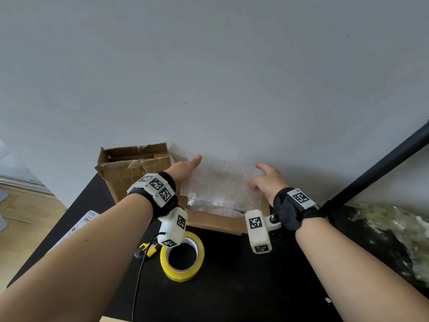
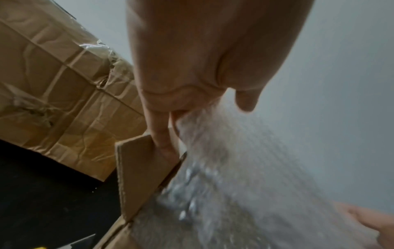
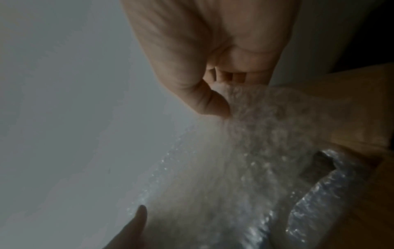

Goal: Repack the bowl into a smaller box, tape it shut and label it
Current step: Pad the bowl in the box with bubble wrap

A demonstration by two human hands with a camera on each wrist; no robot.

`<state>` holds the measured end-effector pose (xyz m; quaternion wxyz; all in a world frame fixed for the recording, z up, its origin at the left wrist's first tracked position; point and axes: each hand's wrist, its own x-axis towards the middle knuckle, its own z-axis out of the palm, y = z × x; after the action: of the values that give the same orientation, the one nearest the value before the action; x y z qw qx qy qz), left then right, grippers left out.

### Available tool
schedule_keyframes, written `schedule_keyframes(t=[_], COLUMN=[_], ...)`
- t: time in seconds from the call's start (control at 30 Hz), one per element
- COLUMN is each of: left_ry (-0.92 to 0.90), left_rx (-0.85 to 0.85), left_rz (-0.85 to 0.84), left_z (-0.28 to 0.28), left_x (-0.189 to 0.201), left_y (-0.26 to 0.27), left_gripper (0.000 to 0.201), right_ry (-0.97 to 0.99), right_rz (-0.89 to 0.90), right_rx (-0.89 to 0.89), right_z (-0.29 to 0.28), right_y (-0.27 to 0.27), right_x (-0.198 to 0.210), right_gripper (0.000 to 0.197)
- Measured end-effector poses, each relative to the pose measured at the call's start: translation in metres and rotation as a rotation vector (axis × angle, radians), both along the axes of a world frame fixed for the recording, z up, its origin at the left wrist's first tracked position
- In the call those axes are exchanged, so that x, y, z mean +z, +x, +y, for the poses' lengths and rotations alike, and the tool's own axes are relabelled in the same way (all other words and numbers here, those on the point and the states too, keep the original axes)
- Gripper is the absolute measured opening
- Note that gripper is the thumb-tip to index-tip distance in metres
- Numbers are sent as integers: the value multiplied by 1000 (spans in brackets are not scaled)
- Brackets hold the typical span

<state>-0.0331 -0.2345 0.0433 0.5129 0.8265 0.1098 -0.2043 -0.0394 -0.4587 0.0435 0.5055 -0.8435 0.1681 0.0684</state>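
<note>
A clear sheet of bubble wrap (image 1: pixel 220 184) is held stretched over the small open cardboard box (image 1: pixel 216 220) at the back of the black table (image 1: pixel 232 287), against the wall. My left hand (image 1: pixel 188 170) grips the sheet's left edge, thumb in front and fingers (image 2: pixel 162 134) behind, just above the box's left flap (image 2: pixel 138 168). My right hand (image 1: pixel 262 177) pinches the right edge between thumb (image 3: pixel 213 104) and fingers. More bubble wrap (image 3: pixel 309 193) bunches down into the box. No bowl shows in any view.
A larger worn cardboard box (image 1: pixel 130 168) stands open just left of the small one. A yellow tape roll (image 1: pixel 183 256) and a yellow-black cutter (image 1: pixel 148 248) lie near the front. A printed label sheet (image 1: pixel 79 226) is at the left edge, crumpled plastic (image 1: pixel 399 233) at the right.
</note>
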Motion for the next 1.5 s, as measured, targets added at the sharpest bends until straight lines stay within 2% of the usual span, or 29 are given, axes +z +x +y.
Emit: schedule_keyframes(t=[0.1, 0.17, 0.23, 0.37, 0.43, 0.57, 0.7, 0.77, 0.8, 0.9, 0.97, 1.07, 1.13, 1.2, 1.3, 1.43, 1.5], left_ry=[83, 112, 91, 53, 27, 24, 307, 412, 432, 507, 567, 619, 704, 795, 840, 851, 877], left_rx=[45, 53, 90, 153, 155, 169, 203, 113, 11, -322, -427, -513, -584, -655, -712, -729, -767], left_rz=[-114, -160, -173, -181, -204, -310, -639, -762, -762, -617, -554, -527, -481, -441, -410, -416, -437], left_z=[3, 4, 4, 3, 1, -1, 2, 1, 0, -3, -5, -7, -8, -12, -19, -21, -17], left_x=[-7, -11, -12, -16, -18, -21, -20, -19, -19, -24, -29, -35, -37, -39, -40, -35, -34], left_y=[2, 4, 2, 1, 1, 1, -1, -2, -2, -1, -1, -2, -1, 0, 2, 9, 12], left_gripper=[26, 18, 20, 58, 64, 58, 37, 21, 14, 9, 14, 38, 60, 73, 70, 42, 50], right_ry=[-68, -128, -146, -169, -271, -458, -472, -486, -491, -495, -492, -535, -695, -848, -888, -1026, -1037], right_rz=[8, 18, 23, -23, -75, -67, -31, -17, -5, 37, 45, 52, 6, -94, -91, -6, 1], right_rx=[10, 13, 7, -5, 6, 100, 84, 93, 103, 132, 150, 252, 310, 336, 470, 634, 657], right_z=[-3, -6, -7, -5, -3, -2, -1, -1, -1, -1, 0, 2, 4, 8, 20, 30, 29], right_y=[-2, -4, -6, -12, -13, -13, -13, -13, -14, -16, -16, -15, -14, -13, -10, -10, -8], right_x=[-2, -2, -3, -10, -15, -21, -26, -29, -31, -34, -35, -36, -34, -29, -27, -32, -33], right_gripper=[72, 71, 66, 55, 43, 22, 21, 21, 20, 22, 27, 37, 37, 33, 27, 23, 23])
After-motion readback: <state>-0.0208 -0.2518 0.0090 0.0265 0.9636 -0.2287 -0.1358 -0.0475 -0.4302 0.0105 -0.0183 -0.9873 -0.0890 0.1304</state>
